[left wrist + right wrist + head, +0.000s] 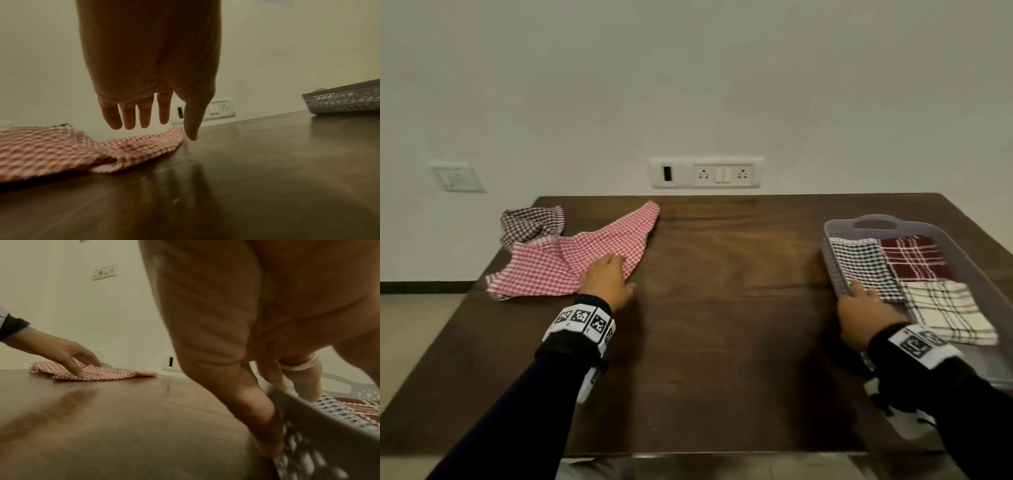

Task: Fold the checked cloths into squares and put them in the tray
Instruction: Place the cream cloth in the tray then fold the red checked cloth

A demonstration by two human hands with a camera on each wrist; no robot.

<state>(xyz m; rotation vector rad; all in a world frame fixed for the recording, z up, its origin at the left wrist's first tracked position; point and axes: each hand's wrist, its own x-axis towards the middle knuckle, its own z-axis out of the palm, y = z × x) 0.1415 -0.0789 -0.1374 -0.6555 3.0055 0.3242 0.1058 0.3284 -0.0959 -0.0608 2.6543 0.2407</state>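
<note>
A red checked cloth [571, 263] [51, 154] [102, 373] lies crumpled and unfolded at the table's far left. My left hand [616, 270] [162, 126] [82, 366] is over its right corner with straight, spread fingers that touch the fabric. Behind it sits a bunched brown checked cloth [530, 222]. At the right stands a grey perforated tray [873, 221] [345, 102] [329, 418]. It holds a folded black-and-white cloth [866, 267], a dark red one [914, 257] and a cream one [948, 308]. My right hand [859, 294] [287, 410] grips the tray's left wall, thumb outside, fingers inside.
The dark wooden table [722, 325] stands against a white wall. A socket panel [705, 173] is just above its back edge and a switch plate [457, 176] is further left. The brown cloth hangs partly over the table's left edge.
</note>
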